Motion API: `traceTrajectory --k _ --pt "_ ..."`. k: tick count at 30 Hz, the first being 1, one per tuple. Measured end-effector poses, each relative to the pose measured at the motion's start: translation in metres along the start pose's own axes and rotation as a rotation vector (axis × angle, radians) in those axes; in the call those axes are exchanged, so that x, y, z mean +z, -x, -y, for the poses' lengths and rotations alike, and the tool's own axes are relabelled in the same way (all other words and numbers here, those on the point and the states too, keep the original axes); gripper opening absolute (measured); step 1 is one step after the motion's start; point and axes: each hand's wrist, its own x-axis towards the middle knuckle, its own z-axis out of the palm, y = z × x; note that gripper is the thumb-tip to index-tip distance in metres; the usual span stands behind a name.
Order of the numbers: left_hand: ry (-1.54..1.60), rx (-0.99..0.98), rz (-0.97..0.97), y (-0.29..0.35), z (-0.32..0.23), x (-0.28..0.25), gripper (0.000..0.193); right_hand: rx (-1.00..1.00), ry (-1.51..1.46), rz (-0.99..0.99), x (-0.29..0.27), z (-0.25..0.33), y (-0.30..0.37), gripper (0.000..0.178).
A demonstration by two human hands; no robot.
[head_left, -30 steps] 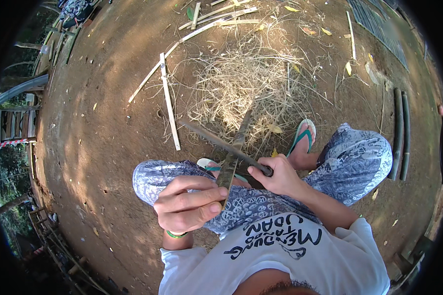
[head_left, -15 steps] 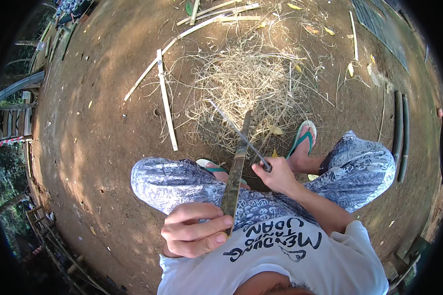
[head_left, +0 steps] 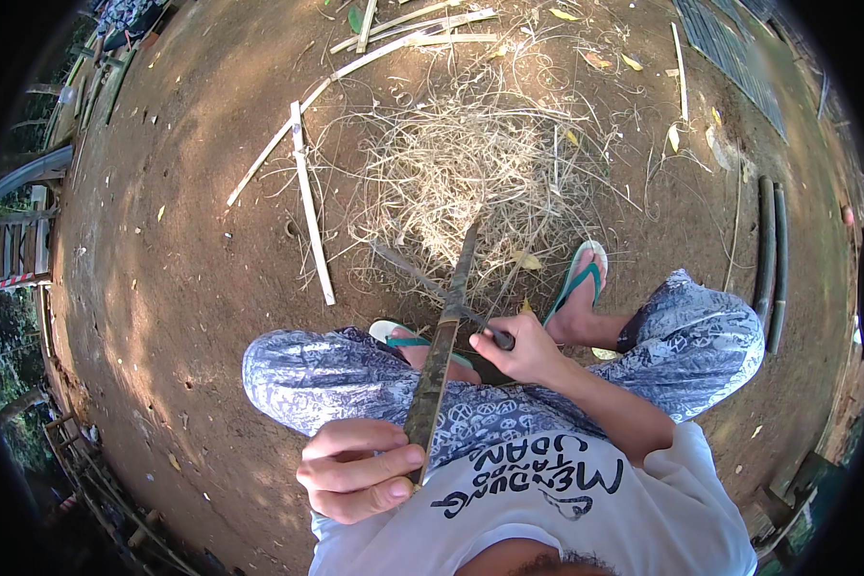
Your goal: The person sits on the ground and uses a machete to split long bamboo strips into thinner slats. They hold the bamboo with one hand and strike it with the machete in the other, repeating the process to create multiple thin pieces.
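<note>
My left hand (head_left: 360,470) is closed round the near end of a long bamboo strip (head_left: 430,384), dark green-brown outside with a pale edge. The strip slants up and away over my lap, its far end over the shavings. My right hand (head_left: 526,348) grips the dark handle of a knife (head_left: 415,276). Its thin grey blade points to the far left and crosses the strip beyond its node; what lies between blade and strip at the crossing is too small to make out.
A heap of thin curly bamboo shavings (head_left: 470,173) lies beyond my sandalled feet. Pale split strips (head_left: 312,206) are scattered on the brown dirt to the left and far side. Two dark poles (head_left: 766,250) lie on the right, a slatted panel (head_left: 730,62) at the far right.
The knife has swung: its blade lies flatter, tip lower and farther left, crossing the strip nearer its node. My right hand has moved slightly nearer and left. The whole view has shifted a little.
</note>
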Motion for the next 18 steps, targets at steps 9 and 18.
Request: traceTrajectory --k 9,18 --pt "-0.003 -0.053 0.082 -0.006 -0.008 -0.005 0.026 0.208 0.151 -0.145 0.01 -0.111 -0.036 0.035" --pt "-0.064 -0.092 -0.018 0.005 -0.016 -0.005 0.023 0.261 0.013 -0.117 0.016 -0.07 -0.014 0.03"
